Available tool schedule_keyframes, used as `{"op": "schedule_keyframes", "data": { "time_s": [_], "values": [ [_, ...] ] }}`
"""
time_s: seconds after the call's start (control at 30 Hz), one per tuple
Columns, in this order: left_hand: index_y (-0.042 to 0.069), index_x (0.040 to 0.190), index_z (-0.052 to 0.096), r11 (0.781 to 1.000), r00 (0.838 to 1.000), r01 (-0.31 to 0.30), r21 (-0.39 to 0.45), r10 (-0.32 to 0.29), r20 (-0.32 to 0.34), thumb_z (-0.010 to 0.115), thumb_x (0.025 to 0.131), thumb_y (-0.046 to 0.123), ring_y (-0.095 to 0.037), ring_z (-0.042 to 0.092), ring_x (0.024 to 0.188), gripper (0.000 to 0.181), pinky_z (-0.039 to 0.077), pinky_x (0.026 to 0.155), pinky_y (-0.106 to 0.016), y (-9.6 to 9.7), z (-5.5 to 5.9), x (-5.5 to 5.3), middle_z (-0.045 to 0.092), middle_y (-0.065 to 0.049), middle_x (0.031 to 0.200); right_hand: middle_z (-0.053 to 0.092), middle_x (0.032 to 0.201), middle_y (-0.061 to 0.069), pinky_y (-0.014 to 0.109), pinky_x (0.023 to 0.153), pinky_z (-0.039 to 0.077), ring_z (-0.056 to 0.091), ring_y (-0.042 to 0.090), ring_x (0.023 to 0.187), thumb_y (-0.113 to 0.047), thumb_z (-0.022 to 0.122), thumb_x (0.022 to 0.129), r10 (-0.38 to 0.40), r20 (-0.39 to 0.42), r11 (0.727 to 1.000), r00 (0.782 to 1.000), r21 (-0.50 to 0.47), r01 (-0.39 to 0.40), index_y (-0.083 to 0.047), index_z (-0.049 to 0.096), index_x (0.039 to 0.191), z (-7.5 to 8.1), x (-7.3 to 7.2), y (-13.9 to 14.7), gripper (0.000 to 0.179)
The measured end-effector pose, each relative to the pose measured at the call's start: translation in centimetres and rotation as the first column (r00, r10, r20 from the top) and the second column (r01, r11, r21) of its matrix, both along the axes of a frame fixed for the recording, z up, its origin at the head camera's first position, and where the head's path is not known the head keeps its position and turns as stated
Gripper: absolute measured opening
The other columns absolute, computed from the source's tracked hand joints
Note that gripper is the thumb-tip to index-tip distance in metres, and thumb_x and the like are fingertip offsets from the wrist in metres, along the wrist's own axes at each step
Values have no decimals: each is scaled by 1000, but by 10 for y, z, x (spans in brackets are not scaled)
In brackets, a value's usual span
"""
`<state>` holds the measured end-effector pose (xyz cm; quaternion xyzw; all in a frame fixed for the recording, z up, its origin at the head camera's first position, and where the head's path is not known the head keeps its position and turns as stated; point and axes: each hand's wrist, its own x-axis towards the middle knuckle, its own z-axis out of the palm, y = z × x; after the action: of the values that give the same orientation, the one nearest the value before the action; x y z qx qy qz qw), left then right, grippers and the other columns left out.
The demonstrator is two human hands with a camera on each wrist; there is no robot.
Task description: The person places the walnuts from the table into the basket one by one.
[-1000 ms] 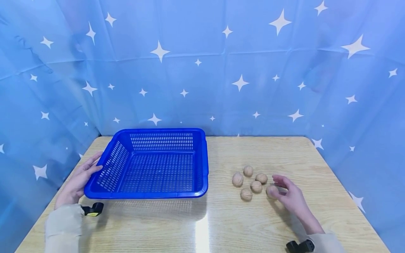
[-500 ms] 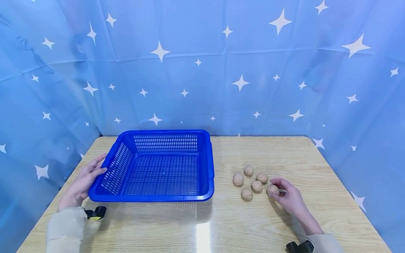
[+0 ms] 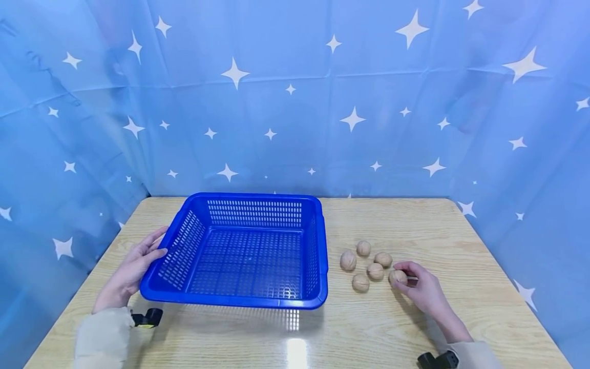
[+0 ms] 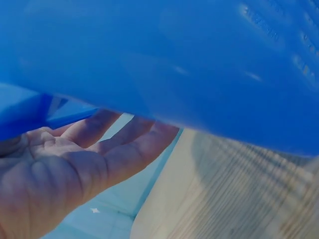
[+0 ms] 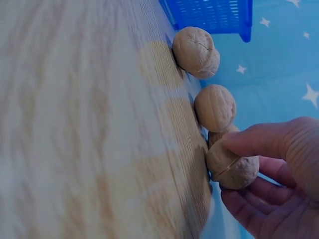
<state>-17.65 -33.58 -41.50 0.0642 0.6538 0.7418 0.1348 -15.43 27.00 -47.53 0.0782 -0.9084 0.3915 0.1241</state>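
Closest to us are soft, pale sleeves (image 3: 103,335). The right hand (image 3: 423,291) pinches a round, seamed walnut (image 3: 397,278) between thumb and fingers on the grained wooden tabletop (image 3: 221,348); five more walnuts (image 3: 375,272), rough and wrinkled, sit just beside it. To their left we see the left hand (image 3: 131,270) gripping the side of a glossy blue plastic basket (image 3: 232,302), rectangular, pierced with small slots, tilted toward us. Behind hangs a creased blue curtain (image 3: 276,102) with white four-pointed stars.
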Motion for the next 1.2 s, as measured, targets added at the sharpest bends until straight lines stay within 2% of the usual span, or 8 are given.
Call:
{"op": "schedule_keyframes", "data": {
  "time_s": [0.4, 0.8, 1.07, 1.2],
  "values": [
    [14, 148, 16, 1000, 999, -18, -22, 17, -44, 42, 99, 6, -15, 64, 96, 56, 54, 73, -35, 14, 0, 12, 60, 13, 117, 66, 91, 16, 23, 64, 52, 57, -2, 81, 9, 74, 70, 20, -42, 1000, 999, -11, -20, 6, 63, 98, 1, -2, -2, 30],
    [9, 150, 6, 1000, 998, -22, -20, 21, -51, 41, 100, 5, -14, 64, 97, 61, 54, 74, -35, 20, -2, 23, 59, 14, 118, 66, 93, 17, 22, 66, 52, 56, -2, 83, 8, 74, 70, 26, -37, 999, 999, -30, -27, 6, 63, 99, 3, -1, -3, 31],
    [10, 149, 11, 996, 997, -59, -65, 55, -53, 42, 99, 6, -13, 63, 97, 59, 54, 74, -34, 26, -2, 29, 58, 16, 118, 65, 95, 17, 22, 68, 52, 56, -1, 84, 6, 75, 71, 18, -23, 999, 1000, -35, -19, 5, 63, 99, 6, -1, -4, 30],
    [16, 147, 19, 997, 997, -54, -52, 51, -58, 42, 99, 6, -13, 63, 98, 54, 54, 74, -34, 28, -3, 31, 58, 16, 118, 65, 96, 17, 23, 68, 52, 56, 0, 86, 6, 75, 72, 26, -38, 998, 999, -49, -27, 5, 63, 100, 9, 0, -6, 31]
  ]
}}
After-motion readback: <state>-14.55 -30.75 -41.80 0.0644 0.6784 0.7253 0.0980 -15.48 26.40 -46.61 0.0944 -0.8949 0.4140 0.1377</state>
